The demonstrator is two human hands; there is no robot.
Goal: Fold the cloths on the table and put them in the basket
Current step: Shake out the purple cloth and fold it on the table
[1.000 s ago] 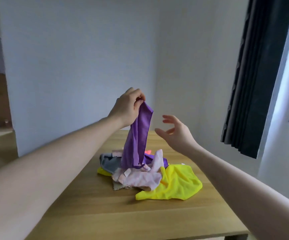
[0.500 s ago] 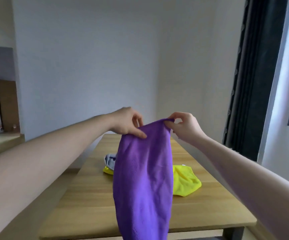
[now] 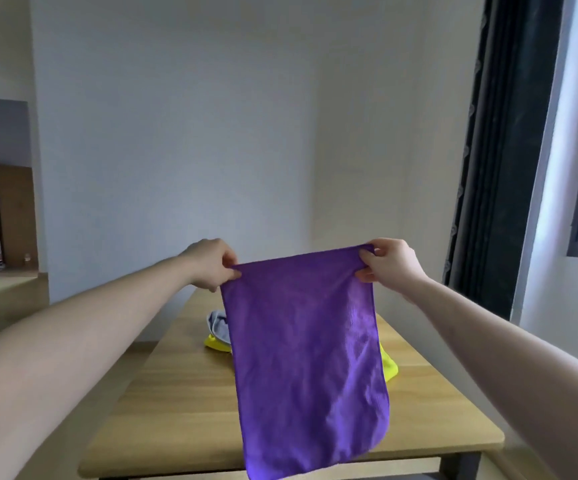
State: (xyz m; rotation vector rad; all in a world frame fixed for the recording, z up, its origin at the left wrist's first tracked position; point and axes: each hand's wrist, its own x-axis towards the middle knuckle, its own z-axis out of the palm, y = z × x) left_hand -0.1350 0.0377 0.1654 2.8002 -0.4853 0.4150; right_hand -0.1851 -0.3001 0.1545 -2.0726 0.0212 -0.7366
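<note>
While no basket shows, we judge folding barely begun.
Our left hand (image 3: 211,263) and right hand (image 3: 389,265) pinch the purple cloth (image 3: 308,358) spread above the table (image 3: 176,393); behind it, a yellow cloth (image 3: 216,344) and a grey cloth (image 3: 219,323) wait unfolded.

- Hands: two, left hand (image 3: 213,263) and right hand (image 3: 389,268).
- Cloths visible: three, purple cloth (image 3: 306,358), yellow cloth (image 3: 388,367), grey cloth (image 3: 219,325).
- Tables: one wooden table (image 3: 176,393).
- Curtains: one dark curtain (image 3: 502,150).

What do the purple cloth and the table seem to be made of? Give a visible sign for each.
Purple cloth: probably microfibre, matte with a faint sheen; it hangs limp and creases softly.
Table: wood or wood-look laminate, smooth; pale grain lines run along its top.
</note>
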